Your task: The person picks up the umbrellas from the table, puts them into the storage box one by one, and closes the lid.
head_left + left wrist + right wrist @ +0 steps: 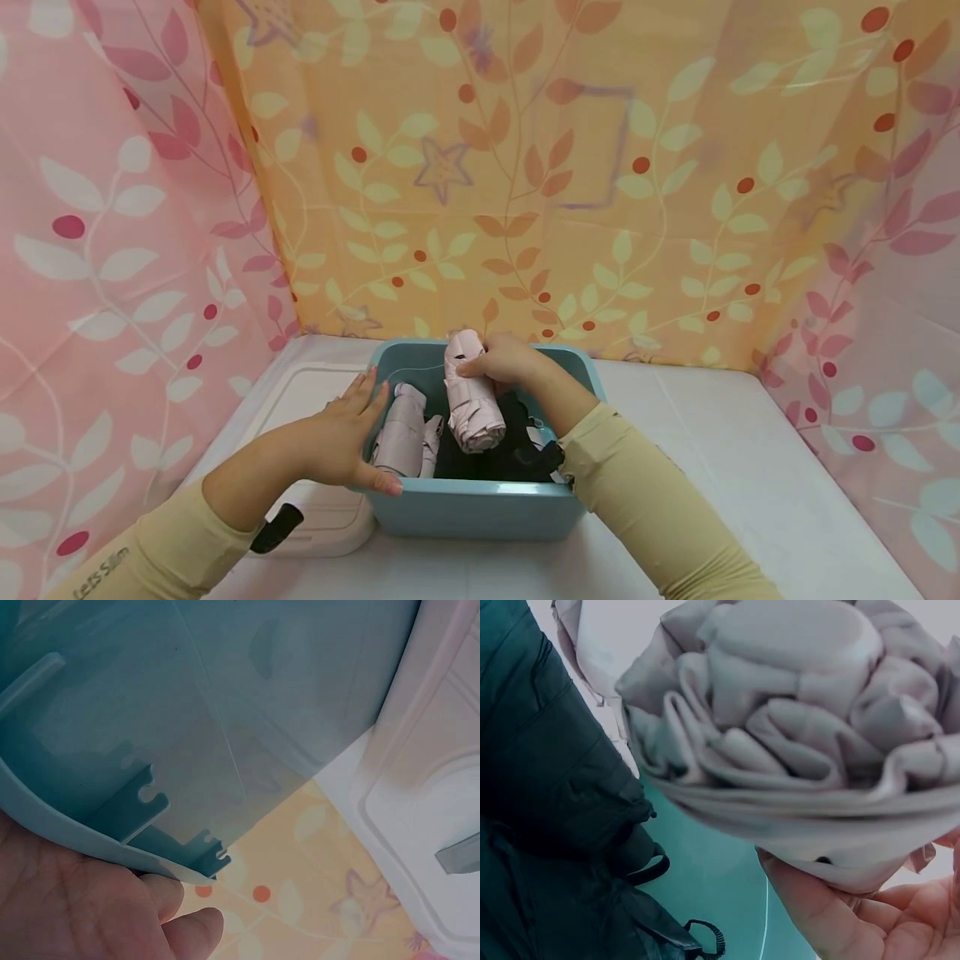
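My right hand (510, 362) grips a rolled pale pink folding umbrella (474, 404), held tilted over a blue-green plastic bin (480, 510). In the right wrist view, gathered fabric around the umbrella's (795, 750) blunt round end fills the top, with fingers (817, 907) below it. My left hand (337, 437) rests on the bin's left rim, fingers spread. Its fingers touch the outside of the rim (67, 834) in the left wrist view. Another pale umbrella (403, 433) lies inside at the left. Dark folded umbrellas (547, 772) with strap loops lie beside it, partly hidden.
A white lid (322, 521) lies on the white tabletop (697, 467) to the left, partly under my left arm. Patterned curtains (525, 167) hang behind the bin and along both sides.
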Demonstrator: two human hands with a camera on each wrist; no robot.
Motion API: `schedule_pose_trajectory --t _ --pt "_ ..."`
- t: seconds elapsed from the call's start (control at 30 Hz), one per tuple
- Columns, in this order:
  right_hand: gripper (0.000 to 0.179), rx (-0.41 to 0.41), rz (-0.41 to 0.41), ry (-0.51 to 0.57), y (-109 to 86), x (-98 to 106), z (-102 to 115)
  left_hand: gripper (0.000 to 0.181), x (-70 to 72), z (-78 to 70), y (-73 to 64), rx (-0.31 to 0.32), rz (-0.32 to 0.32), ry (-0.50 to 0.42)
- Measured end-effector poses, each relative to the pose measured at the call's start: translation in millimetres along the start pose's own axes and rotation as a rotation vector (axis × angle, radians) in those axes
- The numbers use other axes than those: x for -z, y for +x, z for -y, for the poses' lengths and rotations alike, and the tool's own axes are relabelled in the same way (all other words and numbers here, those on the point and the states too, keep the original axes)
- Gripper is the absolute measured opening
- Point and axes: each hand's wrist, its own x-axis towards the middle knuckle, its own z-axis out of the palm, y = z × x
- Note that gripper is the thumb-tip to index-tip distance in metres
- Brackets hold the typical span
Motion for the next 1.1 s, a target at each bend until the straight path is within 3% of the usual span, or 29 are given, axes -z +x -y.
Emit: schedule_pose_trajectory --t 0.23,0.47,0.7,1.1 --pt "0.041 0.001 0.019 -0.007 1.4 -3.4 -0.2 0.131 0.8 -0.4 -0.4 0.003 -0.004 -0.005" --pt "0.074 -0.079 0.076 0.142 -0.6 3.0 5.1 0.13 1.3 -0.2 -0.3 0.007 0.008 0.001" --pt "0.095 -0.057 0.081 0.116 -3.1 8.0 4.7 0.13 1.0 0.5 -0.7 0.003 0.006 -0.007" --pt "0.097 -0.033 0.083 0.095 -7.2 9.8 5.9 0.13 0.8 -1.2 -1.3 0.009 0.013 -0.012"
